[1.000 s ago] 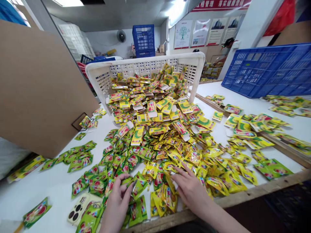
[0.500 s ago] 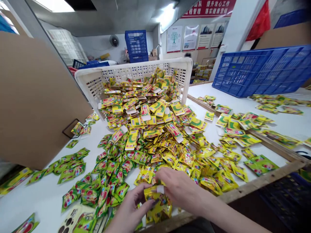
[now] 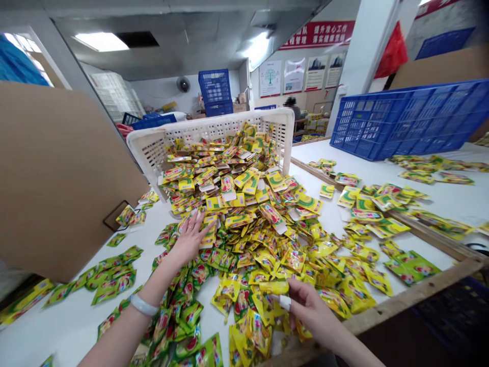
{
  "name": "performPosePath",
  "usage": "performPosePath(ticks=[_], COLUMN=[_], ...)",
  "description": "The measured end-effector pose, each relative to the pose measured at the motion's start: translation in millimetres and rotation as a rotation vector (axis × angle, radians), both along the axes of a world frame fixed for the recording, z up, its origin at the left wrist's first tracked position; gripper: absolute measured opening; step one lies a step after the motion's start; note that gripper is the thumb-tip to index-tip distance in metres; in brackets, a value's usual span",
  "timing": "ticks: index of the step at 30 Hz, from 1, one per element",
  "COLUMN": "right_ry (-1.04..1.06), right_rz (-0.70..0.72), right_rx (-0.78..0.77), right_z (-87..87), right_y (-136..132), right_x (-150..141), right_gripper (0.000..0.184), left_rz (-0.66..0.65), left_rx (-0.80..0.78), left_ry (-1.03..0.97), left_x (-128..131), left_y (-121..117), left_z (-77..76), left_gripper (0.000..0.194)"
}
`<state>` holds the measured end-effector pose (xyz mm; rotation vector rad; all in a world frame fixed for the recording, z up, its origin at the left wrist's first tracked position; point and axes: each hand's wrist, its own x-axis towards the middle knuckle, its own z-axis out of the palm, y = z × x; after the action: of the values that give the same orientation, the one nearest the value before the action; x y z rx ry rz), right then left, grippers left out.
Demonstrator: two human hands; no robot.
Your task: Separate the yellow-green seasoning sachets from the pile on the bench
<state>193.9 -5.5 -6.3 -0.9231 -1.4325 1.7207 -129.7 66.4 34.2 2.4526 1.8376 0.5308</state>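
My left hand (image 3: 188, 238) reaches forward with its fingers spread, over the near left edge of a pile of small yellow-and-green cartons (image 3: 225, 188). Its fingertips lie by one carton; a pale bangle (image 3: 143, 305) circles the wrist. Closer to me, my right hand (image 3: 307, 306) has thumb and fingers closed on a small yellow packet (image 3: 273, 287), partly covered by the fingers. White tape wraps a fingertip. Yellow sachets (image 3: 267, 260) are heaped around this hand, with more yellow sachets (image 3: 250, 336) at the table edge. Green sachets (image 3: 187, 295) lie beneath my left forearm.
A tipped white plastic basket (image 3: 286, 137) holds the cartons. On the left stands a large brown cardboard sheet (image 3: 64, 178). A blue crate (image 3: 405, 120) rests on the table at right, beyond a wooden strip (image 3: 424, 232). A person (image 3: 292, 107) is in the background.
My hands were together over a yellow packet near the table edge. The left has let go and stretched forward to the cartons; the right has moved slightly right. The view has tilted up.
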Motion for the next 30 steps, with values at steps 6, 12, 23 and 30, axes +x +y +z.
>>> performPosePath(ticks=[6,12,23,30], right_ry=[-0.022,-0.052,0.192,0.052], right_rz=[-0.061,-0.116,0.232,-0.192], right_rx=[-0.055,0.036,0.005,0.181], right_z=[-13.2,3.9,29.5,58.3], right_y=[-9,-3,-17,-3], right_x=[7,1,-46,-1], right_gripper=[0.037,0.041,0.027,0.018], left_rz=[-0.115,0.127,0.05,0.179], left_rx=[-0.023,0.057,-0.546,-0.513], left_ry=[-0.04,-0.553,-1.534,-1.767], left_x=[-10,20,118,130], left_y=[17,-7,-105,-114], left_z=[-14.0,-1.9,-2.5,-4.0], left_gripper=[0.042,0.048,0.041,0.024])
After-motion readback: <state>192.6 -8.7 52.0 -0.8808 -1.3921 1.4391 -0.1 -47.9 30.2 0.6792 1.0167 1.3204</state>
